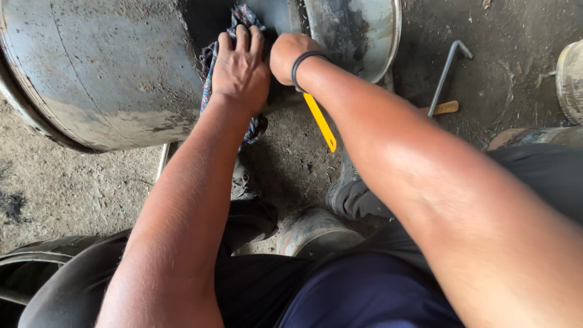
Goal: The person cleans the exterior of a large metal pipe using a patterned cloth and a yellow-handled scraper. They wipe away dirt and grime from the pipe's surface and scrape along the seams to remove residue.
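Down on the dirt floor (73, 188), the left hand (240, 70) lies flat, fingers together, pressing a patterned rag (243, 15) against a large grey metal wheel rim (103, 73) that lies on its side. The rag hangs down under the palm, and its lower end shows just below the wrist. The right hand (291, 54), with a black band around its wrist, is closed into a fist right beside the left, at the dark gap in the rim; a yellow tool (320, 123) slants down from under it, but I cannot tell whether the fist grips it, since the wrist hides the upper end. A bent metal bar (446, 76) lies well apart on the floor to the right, with a tyre (36, 255) at the lower left. As for risk, the rim looks greasy and unsecured, so hard pressure could make it roll or let the rag slip, sending knuckles against the metal edge. With both hands so close, a slip of the yellow tool could strike the left fingers.
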